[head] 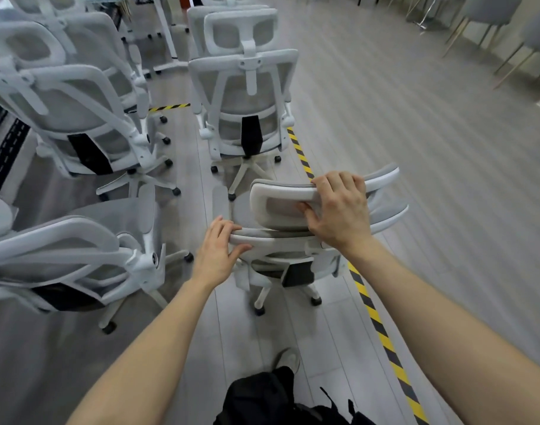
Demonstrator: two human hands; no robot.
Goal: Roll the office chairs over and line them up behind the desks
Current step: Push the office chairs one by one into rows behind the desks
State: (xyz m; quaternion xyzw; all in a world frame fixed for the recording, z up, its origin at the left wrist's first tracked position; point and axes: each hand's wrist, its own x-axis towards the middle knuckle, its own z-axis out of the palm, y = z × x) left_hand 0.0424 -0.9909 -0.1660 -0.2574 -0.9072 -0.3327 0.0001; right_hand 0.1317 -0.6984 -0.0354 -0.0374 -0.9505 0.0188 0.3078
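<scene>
- Office chair (281,240) in white frame with grey mesh, directly in front of the person, seen from behind and above; sits on grey plank floor (446,148) at the near end of a column of chairs.
- Right hand (339,210) wrapped around the chair's headrest (281,194): fingers curled over the top edge, thumb tucked under, firm grip.
- Left hand (218,250) on the left end of the backrest top rail (271,237): fingers over the top, thumb below the rail, clamping it.
- Both forearms bare, extended forward.
- Held chair's castor base (288,297) just left of a yellow-black hazard tape line (382,329) running along the floor; whether a castor touches the tape, can't tell.
- Next chair ahead (244,108) same model, back to camera, black lumbar piece visible, close in front of the held one.
- More matching chairs in a left column: one near left (75,259), another farther up (69,118).
- White desk legs (167,32) at top, beyond the chairs.
- Grey chairs with thin gold legs (489,23) far right, well apart from the row.
- Person's shoe (288,360) and dark trousers (262,400) at bottom centre.
- Frame edges motion-blurred.
</scene>
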